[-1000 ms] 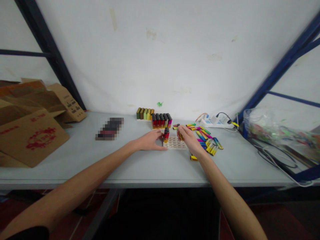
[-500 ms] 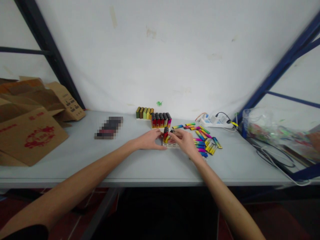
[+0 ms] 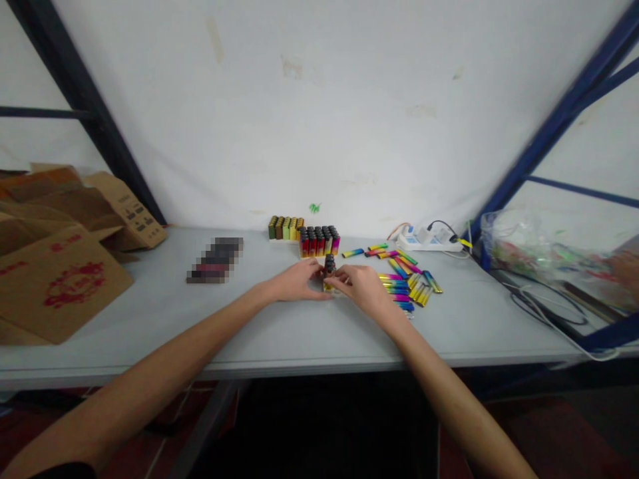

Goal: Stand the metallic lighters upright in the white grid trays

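Close in front of me, a small clear tray (image 3: pixel 328 287) holds a few upright lighters (image 3: pixel 330 262) with dark tops. My left hand (image 3: pixel 298 279) is curled round the tray's left side, thumb at the front and fingers behind. From the right, my right hand (image 3: pixel 360 283) pinches a lighter at the tray; its fingers hide most of it. Just behind stands a full block of lighters (image 3: pixel 319 242) in shiny red, yellow and pink. Loose rainbow-coloured lighters (image 3: pixel 397 287) lie beside and under my right wrist.
Green and yellow lighters (image 3: pixel 285 228) stand in a block against the wall. A blurred-out dark object (image 3: pixel 215 260) lies left on the grey table (image 3: pixel 239 326). Cardboard boxes (image 3: pixel 74 283) fill the far left. A white power strip (image 3: pixel 432 240), cables and plastic bags (image 3: pixel 519 243) are at the right.
My right hand has shifted slightly left, closer to my left hand and over the tray. The dark tops now stand in a line at the tray's left. The view has tilted slightly.
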Demonstrator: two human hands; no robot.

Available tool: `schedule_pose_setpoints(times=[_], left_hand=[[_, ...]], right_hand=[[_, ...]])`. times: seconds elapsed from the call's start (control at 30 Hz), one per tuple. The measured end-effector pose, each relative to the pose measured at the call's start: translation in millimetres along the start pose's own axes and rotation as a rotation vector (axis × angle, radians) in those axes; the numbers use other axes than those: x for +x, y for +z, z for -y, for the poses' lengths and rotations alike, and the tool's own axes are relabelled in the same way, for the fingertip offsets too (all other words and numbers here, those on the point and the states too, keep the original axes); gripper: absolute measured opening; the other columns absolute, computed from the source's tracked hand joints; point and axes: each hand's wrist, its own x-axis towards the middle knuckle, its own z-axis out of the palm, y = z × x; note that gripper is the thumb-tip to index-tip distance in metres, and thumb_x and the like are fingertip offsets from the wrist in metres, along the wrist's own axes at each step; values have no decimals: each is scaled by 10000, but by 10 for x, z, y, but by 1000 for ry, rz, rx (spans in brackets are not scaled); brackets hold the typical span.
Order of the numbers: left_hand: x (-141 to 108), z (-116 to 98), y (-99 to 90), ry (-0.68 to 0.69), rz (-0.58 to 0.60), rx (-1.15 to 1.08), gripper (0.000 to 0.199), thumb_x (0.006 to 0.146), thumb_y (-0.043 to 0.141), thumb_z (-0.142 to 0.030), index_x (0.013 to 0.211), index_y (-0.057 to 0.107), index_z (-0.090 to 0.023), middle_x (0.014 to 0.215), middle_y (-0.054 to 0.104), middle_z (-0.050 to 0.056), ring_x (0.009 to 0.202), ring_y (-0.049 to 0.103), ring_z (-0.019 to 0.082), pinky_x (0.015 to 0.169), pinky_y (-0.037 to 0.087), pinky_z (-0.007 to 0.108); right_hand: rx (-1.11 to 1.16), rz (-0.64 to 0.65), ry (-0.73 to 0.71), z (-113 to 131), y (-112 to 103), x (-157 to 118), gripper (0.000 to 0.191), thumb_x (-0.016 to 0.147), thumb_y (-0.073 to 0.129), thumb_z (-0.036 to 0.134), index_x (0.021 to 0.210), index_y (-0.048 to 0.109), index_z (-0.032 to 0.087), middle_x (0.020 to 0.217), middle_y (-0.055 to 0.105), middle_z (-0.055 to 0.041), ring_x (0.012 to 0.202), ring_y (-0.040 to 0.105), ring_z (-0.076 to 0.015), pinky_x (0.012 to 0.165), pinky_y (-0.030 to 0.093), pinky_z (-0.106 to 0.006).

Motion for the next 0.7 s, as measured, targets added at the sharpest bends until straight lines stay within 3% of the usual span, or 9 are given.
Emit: schedule_pose_setpoints(times=[0.13,0.23,0.37,0.5,0.7], left_hand=[[5,17,8,-20,-8,13,600,782,768,-688,1094,696,-180,1113,705,109,1009,677,307,903,545,393],[11,29,12,-49,-3,28,631,765,783,-687,1112,696,-168,1127,704,116,1024,679,317,914,541,394],[11,27,2,-52,8,29,640,772,775,-686,1128,691,-161,1131,698,118,1026,677,316,920,533,391],[11,27,3,-55,19,40,656,776,775,-681,1147,689,-147,1140,693,126,1036,677,318,919,523,377],[16,31,9,-55,29,57,672,785,761,-695,1154,687,-138,1145,692,127,1041,674,313,919,514,361]], right_hand=[[17,115,-2,-190,-368,-22,295,996,655,477,925,782,220,845,807,-84,737,732,-228,691,494,-299],[-14,192,66,-546,-716,-78,124,907,746,337,886,798,227,849,808,-71,743,730,-231,678,498,-300],[-109,222,174,-1068,-1027,-187,72,778,810,317,808,814,251,812,800,-52,731,704,-238,658,500,-318],[-108,328,259,-1322,-1081,-221,139,709,823,272,847,825,262,815,797,-32,723,702,-236,643,497,-318],[-132,308,210,-1289,-1020,-154,80,752,821,293,798,803,230,863,778,-64,796,700,-245,716,514,-325]])
